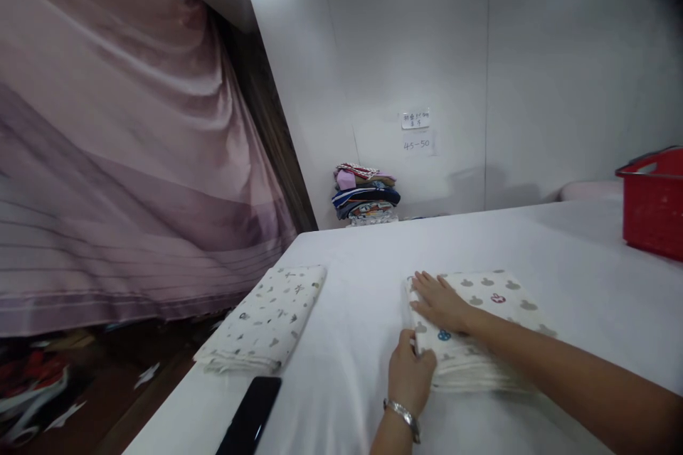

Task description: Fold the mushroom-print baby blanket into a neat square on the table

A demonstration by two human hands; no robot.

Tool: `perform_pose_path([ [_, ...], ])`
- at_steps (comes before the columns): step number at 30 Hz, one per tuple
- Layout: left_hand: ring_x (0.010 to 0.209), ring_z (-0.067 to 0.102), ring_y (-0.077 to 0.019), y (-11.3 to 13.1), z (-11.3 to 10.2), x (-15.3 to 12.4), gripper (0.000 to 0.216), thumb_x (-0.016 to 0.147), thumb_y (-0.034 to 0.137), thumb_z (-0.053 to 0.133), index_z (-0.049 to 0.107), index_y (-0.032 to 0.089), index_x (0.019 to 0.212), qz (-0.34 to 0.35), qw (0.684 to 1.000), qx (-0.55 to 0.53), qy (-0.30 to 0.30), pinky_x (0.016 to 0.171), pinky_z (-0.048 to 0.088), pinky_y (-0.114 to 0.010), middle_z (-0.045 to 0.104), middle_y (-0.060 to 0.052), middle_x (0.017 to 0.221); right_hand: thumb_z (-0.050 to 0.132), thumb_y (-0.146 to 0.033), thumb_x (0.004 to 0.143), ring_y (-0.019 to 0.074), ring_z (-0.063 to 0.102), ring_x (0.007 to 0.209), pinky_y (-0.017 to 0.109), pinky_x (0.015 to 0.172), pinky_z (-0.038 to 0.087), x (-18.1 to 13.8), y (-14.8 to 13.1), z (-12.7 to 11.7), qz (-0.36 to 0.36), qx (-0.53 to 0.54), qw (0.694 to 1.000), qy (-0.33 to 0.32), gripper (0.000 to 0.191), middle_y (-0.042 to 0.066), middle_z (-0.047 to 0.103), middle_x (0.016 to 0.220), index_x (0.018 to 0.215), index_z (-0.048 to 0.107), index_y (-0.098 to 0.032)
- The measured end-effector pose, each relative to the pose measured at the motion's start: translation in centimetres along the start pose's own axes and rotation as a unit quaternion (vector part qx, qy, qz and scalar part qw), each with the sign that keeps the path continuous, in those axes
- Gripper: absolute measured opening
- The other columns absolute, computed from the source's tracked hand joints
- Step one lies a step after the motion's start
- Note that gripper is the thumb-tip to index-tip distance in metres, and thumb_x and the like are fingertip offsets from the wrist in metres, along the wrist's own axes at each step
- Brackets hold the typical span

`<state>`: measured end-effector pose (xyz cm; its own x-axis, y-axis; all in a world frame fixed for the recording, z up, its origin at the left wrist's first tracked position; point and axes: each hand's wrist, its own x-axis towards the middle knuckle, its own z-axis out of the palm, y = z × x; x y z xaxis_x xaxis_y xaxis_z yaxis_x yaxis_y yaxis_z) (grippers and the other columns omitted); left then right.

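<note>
A white folded cloth (483,355) printed with grey mouse-head shapes lies on the white-covered surface in front of me. My right hand (440,302) rests flat on top of it near its left side, fingers stretched out. At the cloth's near left edge, my left hand (410,373), with a silver bracelet (403,418) at the wrist, has its thumb and curled fingers closed on the fabric. Another folded cloth (269,316), white with small scattered prints, lies apart to the left, and neither hand touches it.
A black phone (250,416) lies by the left cloth, near the left edge. A red basket (654,206) stands far right. Stacked folded fabrics (366,195) sit by the back wall, below paper notes (417,131). A pink curtain (133,156) hangs at left.
</note>
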<state>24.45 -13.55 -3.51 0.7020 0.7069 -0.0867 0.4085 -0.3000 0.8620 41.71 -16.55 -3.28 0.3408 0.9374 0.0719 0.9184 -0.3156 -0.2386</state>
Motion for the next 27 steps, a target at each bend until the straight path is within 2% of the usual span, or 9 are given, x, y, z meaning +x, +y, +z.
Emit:
perform_pose_path([
  [6, 0.061, 0.045, -0.0121, -0.2, 0.1, 0.1, 0.013, 0.069, 0.021, 0.050, 0.049, 0.021, 0.082, 0.001, 1.000, 0.015, 0.002, 0.058, 0.030, -0.022, 0.051, 0.004, 0.064, 0.023, -0.055, 0.088, 0.0256, 0.013, 0.134, 0.048, 0.108, 0.012, -0.4, -0.5, 1.6, -0.025, -0.030, 0.999, 0.028, 0.067, 0.011, 0.021, 0.145, 0.139, 0.028, -0.012],
  [12, 0.061, 0.046, -0.0113, -0.4, 0.1, 0.2, 0.021, 0.070, 0.021, 0.050, 0.052, 0.020, 0.090, 0.009, 1.000, -0.003, -0.006, 0.059, 0.032, -0.022, 0.053, 0.004, 0.066, 0.027, -0.055, 0.086, 0.0242, 0.013, 0.135, 0.047, 0.108, 0.014, -0.3, -0.4, -0.9, 0.008, 0.018, 1.000, -0.022, 0.067, 0.012, 0.019, 0.146, 0.139, 0.027, -0.014],
  [17, 0.066, 0.051, -0.0122, -0.4, 0.0, 0.2, 0.025, 0.070, 0.020, 0.050, 0.054, 0.021, 0.095, 0.008, 1.000, -0.026, -0.014, 0.062, 0.036, -0.021, 0.061, 0.002, 0.075, 0.022, -0.060, 0.085, 0.0234, 0.010, 0.135, 0.047, 0.108, 0.010, -2.3, 3.4, -2.5, 0.042, -0.033, 0.999, 0.007, 0.070, 0.009, 0.016, 0.147, 0.140, 0.027, -0.016],
  [21, 0.068, 0.053, -0.0127, -0.4, 0.0, 0.2, 0.023, 0.071, 0.022, 0.050, 0.054, 0.020, 0.093, 0.005, 1.000, -0.016, -0.009, 0.064, 0.036, -0.022, 0.063, 0.001, 0.079, 0.022, -0.062, 0.084, 0.0269, 0.015, 0.134, 0.050, 0.106, 0.015, -4.2, 7.2, -1.4, 0.090, -0.074, 0.993, 0.020, 0.072, 0.011, 0.022, 0.145, 0.138, 0.031, -0.015],
  [24, 0.068, 0.053, -0.0126, -0.3, 0.0, 0.2, 0.024, 0.071, 0.021, 0.050, 0.054, 0.020, 0.094, -0.002, 1.000, -0.013, -0.017, 0.064, 0.037, -0.021, 0.063, 0.002, 0.079, 0.020, -0.061, 0.084, 0.0267, 0.016, 0.134, 0.049, 0.106, 0.016, -4.7, 8.2, -0.1, 0.093, -0.087, 0.991, 0.040, 0.071, 0.010, 0.024, 0.145, 0.137, 0.033, -0.016],
  [27, 0.068, 0.053, -0.0125, -0.1, -0.1, 0.2, 0.024, 0.070, 0.020, 0.051, 0.054, 0.020, 0.094, -0.002, 1.000, -0.013, -0.014, 0.064, 0.037, -0.021, 0.063, 0.002, 0.079, 0.022, -0.060, 0.084, 0.0270, 0.016, 0.134, 0.049, 0.107, 0.014, -4.6, 8.0, 0.1, 0.092, -0.085, 0.991, 0.044, 0.070, 0.011, 0.024, 0.144, 0.137, 0.033, -0.015],
])
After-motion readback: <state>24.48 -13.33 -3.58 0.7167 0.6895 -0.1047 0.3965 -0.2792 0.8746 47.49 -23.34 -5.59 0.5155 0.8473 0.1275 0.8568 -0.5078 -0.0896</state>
